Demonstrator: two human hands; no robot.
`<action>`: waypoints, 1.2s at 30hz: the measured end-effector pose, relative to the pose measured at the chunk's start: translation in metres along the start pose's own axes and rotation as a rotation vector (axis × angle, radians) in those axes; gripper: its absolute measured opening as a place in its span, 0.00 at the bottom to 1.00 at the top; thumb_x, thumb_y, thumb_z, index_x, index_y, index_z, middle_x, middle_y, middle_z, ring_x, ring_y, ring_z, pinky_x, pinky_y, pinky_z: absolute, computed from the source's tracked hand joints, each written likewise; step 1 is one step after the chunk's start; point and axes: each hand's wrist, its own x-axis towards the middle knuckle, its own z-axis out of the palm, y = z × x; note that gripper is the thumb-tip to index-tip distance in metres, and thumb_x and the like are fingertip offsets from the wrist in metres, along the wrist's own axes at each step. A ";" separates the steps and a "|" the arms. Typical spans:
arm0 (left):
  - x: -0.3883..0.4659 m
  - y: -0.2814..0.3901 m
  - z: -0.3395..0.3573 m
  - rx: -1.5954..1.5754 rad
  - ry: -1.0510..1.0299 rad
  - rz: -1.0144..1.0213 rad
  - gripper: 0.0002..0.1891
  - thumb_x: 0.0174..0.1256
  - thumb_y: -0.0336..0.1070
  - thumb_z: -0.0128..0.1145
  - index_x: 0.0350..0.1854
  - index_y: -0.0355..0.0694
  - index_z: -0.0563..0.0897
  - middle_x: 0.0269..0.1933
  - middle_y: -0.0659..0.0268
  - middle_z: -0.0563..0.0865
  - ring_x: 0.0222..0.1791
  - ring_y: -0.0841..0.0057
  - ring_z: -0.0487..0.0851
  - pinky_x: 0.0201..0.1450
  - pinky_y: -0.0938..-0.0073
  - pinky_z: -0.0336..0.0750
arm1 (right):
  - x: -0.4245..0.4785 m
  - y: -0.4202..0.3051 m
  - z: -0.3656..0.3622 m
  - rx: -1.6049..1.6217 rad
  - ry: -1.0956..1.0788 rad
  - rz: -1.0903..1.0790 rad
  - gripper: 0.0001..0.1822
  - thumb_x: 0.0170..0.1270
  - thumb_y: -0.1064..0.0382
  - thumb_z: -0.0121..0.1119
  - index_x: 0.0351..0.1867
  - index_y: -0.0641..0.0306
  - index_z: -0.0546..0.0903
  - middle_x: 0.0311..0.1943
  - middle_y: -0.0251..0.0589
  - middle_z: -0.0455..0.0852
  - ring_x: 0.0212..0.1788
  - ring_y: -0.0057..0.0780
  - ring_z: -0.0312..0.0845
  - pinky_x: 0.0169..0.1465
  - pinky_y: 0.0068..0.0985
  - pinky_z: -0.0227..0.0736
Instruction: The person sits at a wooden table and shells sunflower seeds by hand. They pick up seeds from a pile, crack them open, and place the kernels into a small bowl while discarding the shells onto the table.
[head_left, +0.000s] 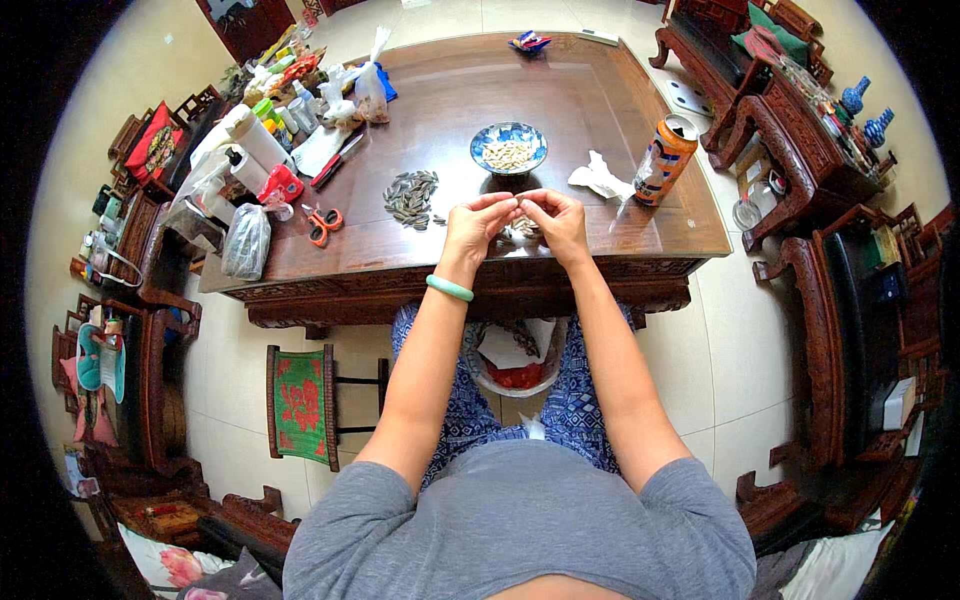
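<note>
My left hand (480, 225), with a pale green bangle (450, 288) on its wrist, meets my right hand (555, 225) above the near part of the dark wooden table (420, 82). Their fingertips pinch one small sunflower seed or husk between them, largely covered by the fingers. Beyond the hands stands a blue-patterned bowl (477, 150) holding pale shelled kernels (508, 154). A heap of striped sunflower seeds (409, 199) lies left of the bowl. Empty-looking husks (523, 227) are partly visible on the table below my fingers.
A crumpled tissue (600, 177) and an orange can (664, 160) stand to the right. On the left lie orange-handled scissors (322, 225), a red-and-black knife (336, 162), a filled plastic bag (247, 241) and bottles. A lined bin (517, 390) sits between the knees, a folding stool (301, 405) beside.
</note>
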 end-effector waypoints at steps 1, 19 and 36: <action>-0.001 0.000 0.001 0.014 0.002 0.018 0.11 0.58 0.20 0.65 0.43 0.23 0.82 0.40 0.51 0.87 0.39 0.66 0.88 0.47 0.74 0.86 | 0.000 -0.001 -0.001 0.002 -0.007 0.008 0.07 0.65 0.69 0.63 0.42 0.69 0.85 0.34 0.35 0.88 0.34 0.16 0.81 0.40 0.15 0.76; -0.005 -0.005 0.015 0.152 0.039 -0.067 0.05 0.60 0.20 0.61 0.38 0.30 0.83 0.35 0.60 0.86 0.31 0.75 0.84 0.37 0.81 0.81 | -0.005 -0.010 -0.003 0.029 0.047 0.035 0.02 0.52 0.73 0.67 0.27 0.67 0.84 0.24 0.33 0.86 0.25 0.12 0.76 0.31 0.15 0.71; 0.005 -0.009 0.013 0.068 0.066 -0.050 0.03 0.60 0.20 0.62 0.35 0.28 0.82 0.35 0.58 0.86 0.31 0.72 0.86 0.37 0.79 0.84 | -0.001 -0.010 0.001 0.172 0.020 0.013 0.02 0.59 0.72 0.64 0.32 0.70 0.83 0.28 0.39 0.88 0.31 0.20 0.85 0.37 0.18 0.80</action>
